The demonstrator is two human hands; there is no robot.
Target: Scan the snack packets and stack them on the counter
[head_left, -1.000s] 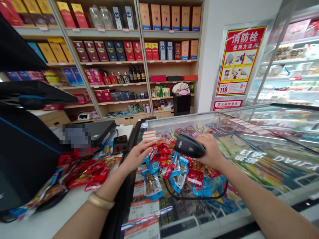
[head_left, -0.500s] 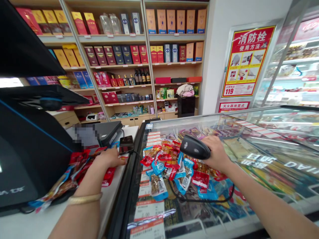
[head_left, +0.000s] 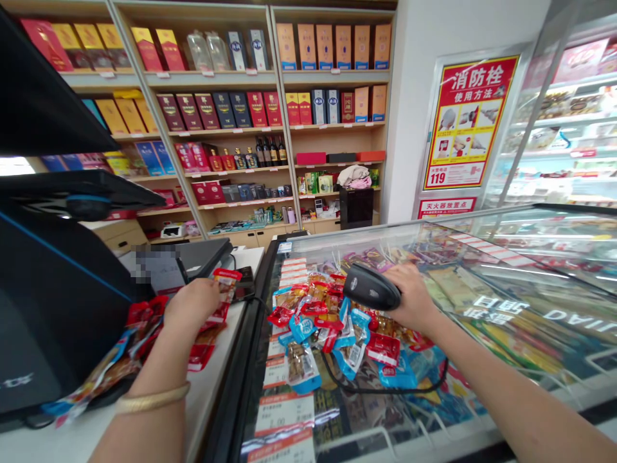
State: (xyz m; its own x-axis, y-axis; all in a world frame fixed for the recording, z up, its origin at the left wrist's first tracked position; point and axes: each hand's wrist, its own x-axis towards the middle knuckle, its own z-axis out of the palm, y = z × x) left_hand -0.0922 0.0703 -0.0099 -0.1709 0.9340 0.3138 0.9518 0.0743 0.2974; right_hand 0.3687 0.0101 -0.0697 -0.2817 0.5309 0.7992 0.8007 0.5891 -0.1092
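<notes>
My right hand (head_left: 409,297) grips a black barcode scanner (head_left: 370,287) above a heap of red and blue snack packets (head_left: 332,331) lying on the glass lid of a chest freezer (head_left: 506,308). The scanner's black cord (head_left: 385,388) loops over the glass below. My left hand (head_left: 193,303) is over the white counter (head_left: 96,431) to the left and pinches a red snack packet (head_left: 224,286), lifted above a second pile of red packets (head_left: 144,321). A gold bangle (head_left: 152,400) circles that wrist.
A black register screen (head_left: 53,289) fills the left edge. A small dark device (head_left: 245,283) and a black unit (head_left: 202,254) sit at the counter's far end. Shelves of boxed goods (head_left: 241,109) line the back wall. A red poster (head_left: 465,122) and glass-door coolers (head_left: 563,128) stand right.
My left hand left the freezer-top heap, moved left onto the counter pile, and now holds a red packet raised off it. My right hand with the scanner stayed almost still.
</notes>
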